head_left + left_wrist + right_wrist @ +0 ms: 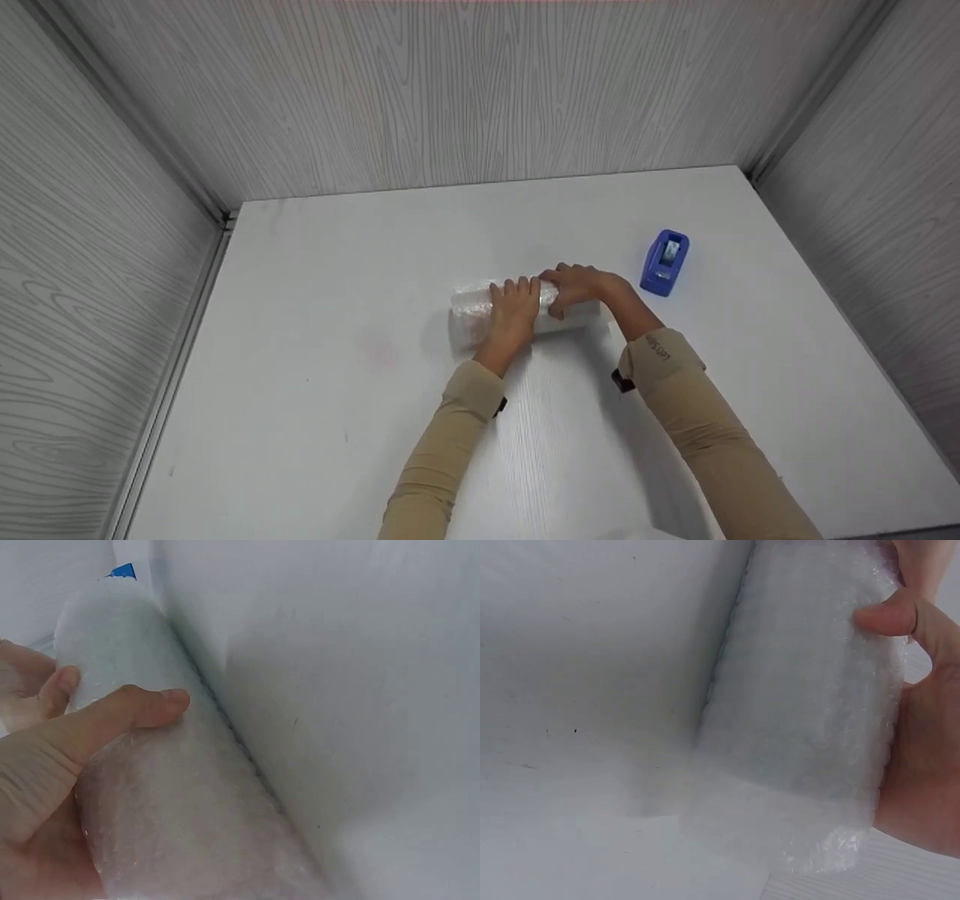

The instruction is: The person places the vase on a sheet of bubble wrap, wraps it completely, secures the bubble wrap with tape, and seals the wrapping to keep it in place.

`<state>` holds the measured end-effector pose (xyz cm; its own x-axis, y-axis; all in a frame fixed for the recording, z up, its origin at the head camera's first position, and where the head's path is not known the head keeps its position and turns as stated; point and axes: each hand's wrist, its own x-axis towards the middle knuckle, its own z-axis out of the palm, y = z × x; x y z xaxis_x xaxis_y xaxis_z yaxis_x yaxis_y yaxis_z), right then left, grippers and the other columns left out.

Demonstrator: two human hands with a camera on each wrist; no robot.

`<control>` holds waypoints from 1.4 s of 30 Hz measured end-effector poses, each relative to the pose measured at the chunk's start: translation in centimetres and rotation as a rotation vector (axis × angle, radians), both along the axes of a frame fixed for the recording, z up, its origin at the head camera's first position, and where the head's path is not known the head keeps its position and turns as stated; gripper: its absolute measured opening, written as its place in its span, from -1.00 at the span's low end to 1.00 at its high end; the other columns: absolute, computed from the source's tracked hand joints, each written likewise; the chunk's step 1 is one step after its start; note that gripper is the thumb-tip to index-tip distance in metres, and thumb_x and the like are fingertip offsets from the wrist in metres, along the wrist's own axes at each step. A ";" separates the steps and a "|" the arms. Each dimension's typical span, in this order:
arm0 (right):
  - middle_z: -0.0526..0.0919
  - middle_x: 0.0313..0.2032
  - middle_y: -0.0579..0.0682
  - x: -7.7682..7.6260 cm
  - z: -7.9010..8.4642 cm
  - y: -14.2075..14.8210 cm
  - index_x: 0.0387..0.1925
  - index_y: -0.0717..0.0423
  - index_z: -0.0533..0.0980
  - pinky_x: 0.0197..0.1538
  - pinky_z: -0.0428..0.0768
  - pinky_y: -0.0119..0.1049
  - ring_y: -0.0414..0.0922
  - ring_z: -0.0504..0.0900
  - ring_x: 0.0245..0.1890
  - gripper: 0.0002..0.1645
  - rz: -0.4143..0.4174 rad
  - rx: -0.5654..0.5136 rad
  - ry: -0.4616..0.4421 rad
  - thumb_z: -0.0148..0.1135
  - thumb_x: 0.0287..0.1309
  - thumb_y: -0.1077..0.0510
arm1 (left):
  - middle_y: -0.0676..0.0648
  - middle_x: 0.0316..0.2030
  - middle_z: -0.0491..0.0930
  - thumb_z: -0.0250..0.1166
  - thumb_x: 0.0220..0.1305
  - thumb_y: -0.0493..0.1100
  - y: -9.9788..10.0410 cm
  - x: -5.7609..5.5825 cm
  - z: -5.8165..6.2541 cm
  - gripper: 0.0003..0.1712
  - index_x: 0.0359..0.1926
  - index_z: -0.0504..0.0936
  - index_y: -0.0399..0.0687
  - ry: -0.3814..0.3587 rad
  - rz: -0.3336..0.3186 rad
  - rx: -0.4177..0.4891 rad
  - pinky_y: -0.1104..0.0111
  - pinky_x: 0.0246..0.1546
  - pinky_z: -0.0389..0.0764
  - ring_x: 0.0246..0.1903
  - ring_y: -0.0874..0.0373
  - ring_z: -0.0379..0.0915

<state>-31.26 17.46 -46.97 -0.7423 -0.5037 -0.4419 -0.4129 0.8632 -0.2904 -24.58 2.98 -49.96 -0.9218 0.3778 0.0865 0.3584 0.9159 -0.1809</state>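
A roll of clear bubble wrap (471, 319) lies crosswise on the white table, with a cloudy, whitish look and a faint pinkish tint toward its left end. My left hand (514, 311) grips its middle, fingers over the far side and thumb (154, 711) on the near face. Close beside it, my right hand (576, 286) holds the right part, its thumb (885, 617) bent onto the wrap in the right wrist view. At the roll's lower end there, the bubble wrap (795, 817) looks looser and more see-through. What lies inside cannot be made out.
A blue tape dispenser (665, 262) stands on the table to the right of my right hand. The white tabletop (337, 255) meets grey wood-grain panels (465, 97) at the back and both sides. A pale edge of something (637, 534) shows at the bottom.
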 end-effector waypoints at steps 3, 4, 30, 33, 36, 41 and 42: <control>0.44 -0.03 0.14 -0.4 -0.2 0.1 0.30 0.06 0.24 -0.04 0.36 0.03 0.05 0.41 -0.17 -0.06 0.022 -0.030 0.028 0.24 -0.24 -0.02 | -0.07 -0.08 0.43 0.51 -0.22 0.06 -0.1 -0.5 0.2 -0.07 0.17 0.28 -0.12 -0.022 0.005 0.017 0.08 -0.09 0.41 -0.12 -0.01 0.40; 0.45 -0.03 0.13 -0.4 -0.3 0.2 0.30 0.06 0.24 -0.01 0.35 0.02 0.04 0.42 -0.15 -0.07 0.032 -0.035 0.043 0.24 -0.23 -0.02 | -0.07 -0.09 0.44 0.53 -0.26 0.08 -0.2 -0.7 0.3 -0.05 0.16 0.29 -0.12 -0.031 0.002 0.025 0.08 -0.10 0.42 -0.13 -0.02 0.41; 0.38 0.10 0.21 3.1 -2.4 -0.6 0.25 0.17 0.24 0.15 0.19 0.11 0.19 0.30 0.11 0.05 0.029 -0.079 0.528 0.45 -0.25 -0.18 | -0.15 0.11 0.34 0.46 -0.12 0.09 -1.1 -2.9 1.3 -0.01 0.30 0.21 -0.11 -0.264 -0.003 0.121 -0.02 0.09 0.22 0.09 -0.10 0.23; 0.36 0.11 0.22 2.7 -2.1 -0.5 0.25 0.18 0.24 0.13 0.19 0.14 0.21 0.29 0.12 0.03 0.053 -0.086 0.499 0.44 -0.22 -0.19 | -0.15 0.18 0.29 0.38 0.04 0.01 -0.8 -2.2 0.6 -0.10 0.34 0.16 -0.10 -0.151 0.024 0.052 -0.05 0.14 0.17 0.18 -0.11 0.16; 0.35 0.13 0.24 2.2 -1.8 -0.3 0.25 0.19 0.23 0.12 0.19 0.17 0.24 0.27 0.13 0.03 0.064 -0.090 0.452 0.44 -0.20 -0.17 | -0.15 0.25 0.22 0.27 0.17 -0.10 -0.3 -1.6 -0.2 -0.18 0.37 0.09 -0.10 -0.068 0.069 -0.008 -0.03 0.18 0.12 0.24 -0.12 0.09; 0.37 0.12 0.23 1.1 -1.3 -0.5 0.25 0.17 0.24 0.10 0.22 0.17 0.25 0.30 0.11 0.01 0.072 -0.061 0.373 0.42 -0.20 -0.17 | -0.11 0.16 0.30 0.39 0.01 0.00 0.1 -1.6 -0.9 -0.08 0.35 0.14 -0.02 0.005 0.135 -0.035 0.03 0.17 0.14 0.17 -0.07 0.18; 0.38 0.12 0.24 0.9 -1.3 -0.6 0.25 0.17 0.24 0.09 0.22 0.17 0.25 0.31 0.10 0.00 0.074 -0.054 0.357 0.41 -0.19 -0.16 | -0.10 0.12 0.33 0.43 -0.05 0.03 0.1 -1.7 -0.8 -0.04 0.33 0.16 -0.02 0.007 0.139 -0.031 0.04 0.16 0.16 0.14 -0.06 0.21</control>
<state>-30.31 16.88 -48.22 -0.8056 -0.5775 -0.1324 -0.5575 0.8145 -0.1609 -26.28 3.04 -50.80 -0.9648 0.2494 0.0833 0.2274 0.9505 -0.2119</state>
